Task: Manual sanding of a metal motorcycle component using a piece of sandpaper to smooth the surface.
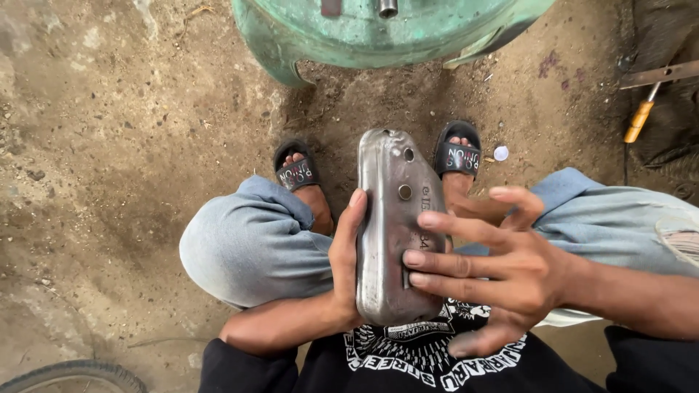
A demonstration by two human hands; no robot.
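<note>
I hold a long, rounded silver metal cover (389,211) upright between my knees, its dull face with two small holes turned up. My left hand (345,266) grips its left edge, thumb along the side. My right hand (495,269) has its fingers spread, and the fingertips rest on the cover's lower right face. I am seated, in light blue jeans and black sandals, over a dirt floor.
A green plastic stool or basin (378,33) stands ahead of my feet. A tool with an orange handle (639,120) lies at the right next to a metal strip (659,74). A small white cap (501,153) lies by my right foot. A tyre edge (73,375) shows at the bottom left.
</note>
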